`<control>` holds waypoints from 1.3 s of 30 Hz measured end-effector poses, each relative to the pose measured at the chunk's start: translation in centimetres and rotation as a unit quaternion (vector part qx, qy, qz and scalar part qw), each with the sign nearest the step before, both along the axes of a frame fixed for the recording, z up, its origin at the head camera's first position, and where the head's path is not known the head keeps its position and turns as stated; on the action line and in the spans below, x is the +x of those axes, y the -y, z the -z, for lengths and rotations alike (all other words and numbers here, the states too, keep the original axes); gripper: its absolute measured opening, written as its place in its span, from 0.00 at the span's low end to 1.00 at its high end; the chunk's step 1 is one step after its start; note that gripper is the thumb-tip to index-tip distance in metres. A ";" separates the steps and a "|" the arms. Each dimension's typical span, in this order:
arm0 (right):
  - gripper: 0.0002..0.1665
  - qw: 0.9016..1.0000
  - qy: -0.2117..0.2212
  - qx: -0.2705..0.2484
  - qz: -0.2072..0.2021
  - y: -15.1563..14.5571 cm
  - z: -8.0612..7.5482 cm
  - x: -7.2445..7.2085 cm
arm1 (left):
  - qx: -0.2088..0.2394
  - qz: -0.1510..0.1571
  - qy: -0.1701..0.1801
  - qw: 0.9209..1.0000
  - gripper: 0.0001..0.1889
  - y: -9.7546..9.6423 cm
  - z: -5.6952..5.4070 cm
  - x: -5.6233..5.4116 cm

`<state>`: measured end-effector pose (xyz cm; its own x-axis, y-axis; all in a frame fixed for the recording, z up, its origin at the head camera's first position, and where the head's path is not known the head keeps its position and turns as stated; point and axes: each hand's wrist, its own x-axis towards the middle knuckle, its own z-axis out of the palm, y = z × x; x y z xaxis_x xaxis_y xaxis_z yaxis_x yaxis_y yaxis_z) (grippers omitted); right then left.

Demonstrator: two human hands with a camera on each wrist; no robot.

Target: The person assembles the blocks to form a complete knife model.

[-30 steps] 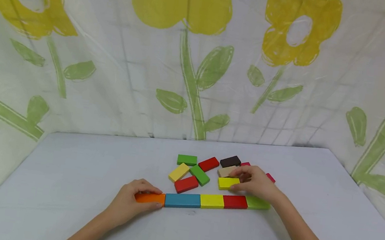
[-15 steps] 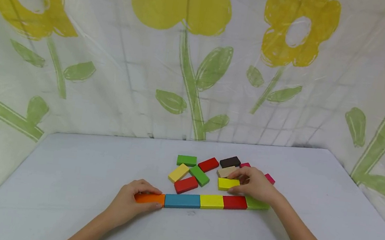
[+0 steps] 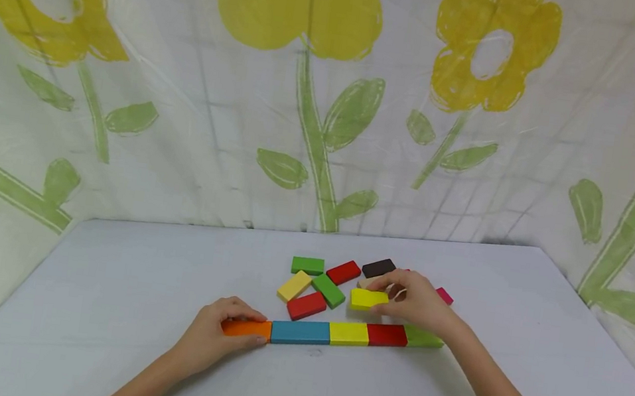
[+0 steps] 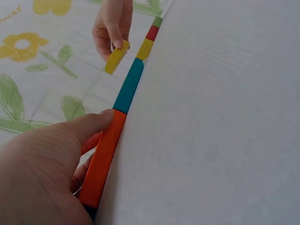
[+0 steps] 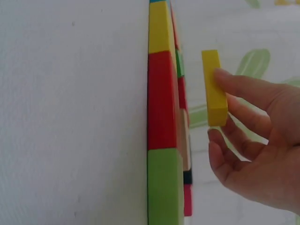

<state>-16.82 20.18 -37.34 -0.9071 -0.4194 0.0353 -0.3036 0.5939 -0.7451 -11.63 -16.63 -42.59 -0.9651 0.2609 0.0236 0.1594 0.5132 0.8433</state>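
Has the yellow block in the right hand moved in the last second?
Yes. The yellow block, pinched by the right hand, has shifted left and lifted off the table, away from the red block in the row.

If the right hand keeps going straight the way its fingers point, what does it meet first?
The right hand, holding a yellow block off the table, points leftward; likely first is the loose green block, though depth is unclear.

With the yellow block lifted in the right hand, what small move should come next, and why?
Probably carry the yellow block to an end of the row and set it down flush: the right hand pinches it clear of the table, while the left hand steadies the orange block.
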 end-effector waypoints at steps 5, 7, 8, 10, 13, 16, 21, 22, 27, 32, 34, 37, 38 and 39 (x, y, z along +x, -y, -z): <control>0.18 0.999 -0.011 -0.030 -0.022 1.1 -0.6 1.0 | 0.004 0.000 0.000 1.000 0.13 0.0 0.1 0.0; 0.17 0.999 -0.012 -0.036 -0.024 1.6 -0.8 1.4 | 0.004 0.000 0.000 1.000 0.13 0.0 0.1 0.0; 0.17 0.999 -0.013 -0.036 -0.027 1.8 -0.8 1.6 | 0.004 0.000 0.001 1.000 0.13 -0.1 0.1 0.0; 0.17 0.999 -0.013 -0.035 -0.029 2.2 -1.0 1.9 | 0.003 0.000 0.001 1.000 0.13 -0.1 0.1 0.0; 0.17 0.999 -0.015 -0.034 -0.038 3.0 -1.1 2.4 | 0.001 0.000 -0.001 1.000 0.13 -0.1 0.0 0.0; 0.16 0.998 -0.021 -0.038 -0.048 3.6 -0.9 2.8 | -0.001 0.000 -0.002 1.000 0.13 -0.2 0.0 0.0; 0.17 0.997 -0.010 -0.050 -0.057 4.4 -0.3 3.4 | -0.006 -0.004 -0.001 1.000 0.12 -0.2 0.0 0.0; 0.17 0.997 -0.007 -0.051 -0.060 4.6 -0.2 3.5 | -0.008 -0.004 -0.001 1.000 0.12 -0.2 0.0 0.0; 0.17 0.997 0.004 -0.043 -0.064 5.2 0.3 3.8 | -0.010 -0.004 -0.004 1.000 0.12 -0.2 0.1 0.0; 0.17 0.996 0.028 -0.042 -0.076 5.8 0.8 4.0 | -0.010 -0.003 -0.006 1.000 0.12 -0.1 0.0 -0.1; 0.17 0.995 0.037 -0.040 -0.082 6.0 1.0 4.1 | -0.010 -0.003 -0.004 1.000 0.12 -0.1 -0.1 0.0; 0.17 0.994 0.043 -0.038 -0.089 6.3 1.2 4.3 | -0.011 -0.003 -0.003 1.000 0.12 0.0 -0.2 -0.1; 0.17 0.994 0.045 -0.036 -0.090 6.3 1.2 4.4 | -0.011 -0.003 -0.003 1.000 0.12 0.0 -0.2 -0.1; 0.17 0.994 0.047 -0.034 -0.090 6.4 1.2 4.4 | -0.011 -0.002 -0.004 1.000 0.12 0.0 -0.2 -0.1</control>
<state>-12.41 13.77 -38.53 -0.8185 -0.5744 -0.0116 -0.3278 0.4836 -0.8116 -11.70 -16.58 -42.43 -0.9659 0.2577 0.0264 0.1648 0.5324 0.8303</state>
